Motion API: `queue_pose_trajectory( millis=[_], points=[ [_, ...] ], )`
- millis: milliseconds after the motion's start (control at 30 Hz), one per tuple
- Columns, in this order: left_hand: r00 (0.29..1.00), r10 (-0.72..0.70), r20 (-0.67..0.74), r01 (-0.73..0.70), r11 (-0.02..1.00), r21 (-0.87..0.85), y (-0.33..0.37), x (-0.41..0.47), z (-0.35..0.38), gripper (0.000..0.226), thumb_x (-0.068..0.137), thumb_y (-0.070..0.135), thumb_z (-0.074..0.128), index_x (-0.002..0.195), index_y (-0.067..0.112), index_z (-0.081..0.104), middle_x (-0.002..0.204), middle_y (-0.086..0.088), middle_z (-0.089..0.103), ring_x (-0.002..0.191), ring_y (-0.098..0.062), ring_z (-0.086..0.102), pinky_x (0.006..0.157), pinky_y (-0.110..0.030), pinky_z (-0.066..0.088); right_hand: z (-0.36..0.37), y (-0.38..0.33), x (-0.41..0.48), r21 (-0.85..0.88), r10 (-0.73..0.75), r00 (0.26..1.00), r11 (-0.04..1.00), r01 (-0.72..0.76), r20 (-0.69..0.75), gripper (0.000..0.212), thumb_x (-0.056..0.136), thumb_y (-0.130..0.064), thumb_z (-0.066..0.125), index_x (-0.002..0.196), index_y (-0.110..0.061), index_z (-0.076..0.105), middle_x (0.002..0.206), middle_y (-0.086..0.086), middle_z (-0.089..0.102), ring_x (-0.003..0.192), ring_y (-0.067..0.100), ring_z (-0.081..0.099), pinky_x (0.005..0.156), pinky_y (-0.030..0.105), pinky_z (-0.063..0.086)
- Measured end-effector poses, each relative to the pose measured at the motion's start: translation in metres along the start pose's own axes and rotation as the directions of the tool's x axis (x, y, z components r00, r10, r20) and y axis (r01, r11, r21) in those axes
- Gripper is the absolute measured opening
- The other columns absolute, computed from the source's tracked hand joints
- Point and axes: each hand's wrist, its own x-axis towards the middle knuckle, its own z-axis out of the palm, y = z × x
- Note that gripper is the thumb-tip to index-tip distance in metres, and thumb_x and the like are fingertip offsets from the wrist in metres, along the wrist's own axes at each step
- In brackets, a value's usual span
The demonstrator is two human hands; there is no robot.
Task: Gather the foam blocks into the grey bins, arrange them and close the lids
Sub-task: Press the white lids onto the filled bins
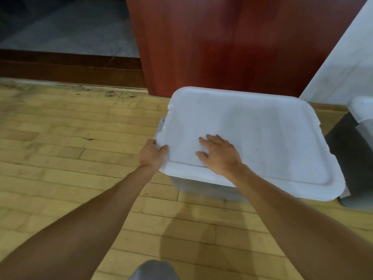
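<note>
The person is leaning over a pale grey plastic bin that is standing on the yellow wooden plank floor, close in front of a red-brown wooden panel. A white rectangular plastic lid is lying over the whole top of this bin, so the foam blocks cannot be seen; if they are inside, the lid is hiding them. The left hand is grasping the near left corner of the lid, with the thumb on top and the fingers curled around the edge. I think this is for lining the corner up with the rim below and for stopping the lid from sliding. The right hand is lying flat on the lid near the front edge, fingers straight and spread, holding nothing. It is probably pressing down so that the lid is snapping onto the rim. The spread palm is giving a wide push on a thin, flexible sheet. At the far right a second bin, darker grey, is standing just beside the first one, and it is also carrying a white cover. So the task seems to be near its end, in the closing step.
</note>
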Motion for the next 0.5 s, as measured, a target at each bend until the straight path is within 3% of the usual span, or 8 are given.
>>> queue_pose_trajectory(
  millis=[100,300,400,500],
  points=[
    [0.994,-0.108,-0.003,0.107,0.989,-0.102,0.011,0.009,-0.007,0.045,0.086,0.041,0.066,0.114,0.009,0.051,0.106,-0.005,0.058,0.092,-0.023,0.053,0.075,-0.032,0.045,-0.002,0.006,0.005,0.039,0.025,0.998,0.999,-0.027,0.05,0.059,0.096,-0.054,0.04,0.151,-0.036,0.024,0.16,-0.013,0.015,0.148,0.009,0.009,0.119,0.029,0.01],
    [0.916,-0.304,0.263,0.391,0.826,-0.407,0.018,0.028,-0.016,0.057,0.069,0.019,0.084,0.117,0.002,0.058,0.113,-0.01,0.065,0.092,-0.027,0.064,0.081,-0.039,0.054,-0.002,0.006,0.012,0.058,0.062,0.996,0.996,-0.066,0.061,0.06,0.094,-0.055,0.045,0.149,-0.04,0.027,0.158,-0.017,0.018,0.147,0.004,0.011,0.117,0.027,0.014],
    [0.936,-0.274,0.222,0.347,0.828,-0.44,0.017,0.027,-0.01,0.085,0.073,0.016,0.081,0.145,0.01,0.035,0.13,-0.007,0.054,0.109,-0.03,0.058,0.09,-0.041,0.049,0.0,0.006,0.012,0.058,0.074,0.995,0.995,-0.078,0.063,0.06,0.093,-0.055,0.046,0.148,-0.041,0.028,0.158,-0.017,0.018,0.146,0.004,0.011,0.117,0.026,0.014],
    [0.961,-0.217,0.172,0.27,0.874,-0.404,0.018,0.022,-0.003,0.074,0.081,0.015,0.074,0.144,0.009,0.036,0.133,-0.01,0.054,0.1,-0.026,0.055,0.085,-0.036,0.046,-0.001,0.005,0.012,0.063,0.074,0.996,0.995,-0.078,0.056,0.059,0.093,-0.055,0.047,0.148,-0.04,0.03,0.158,-0.017,0.02,0.146,0.004,0.013,0.117,0.027,0.016]
  ],
)
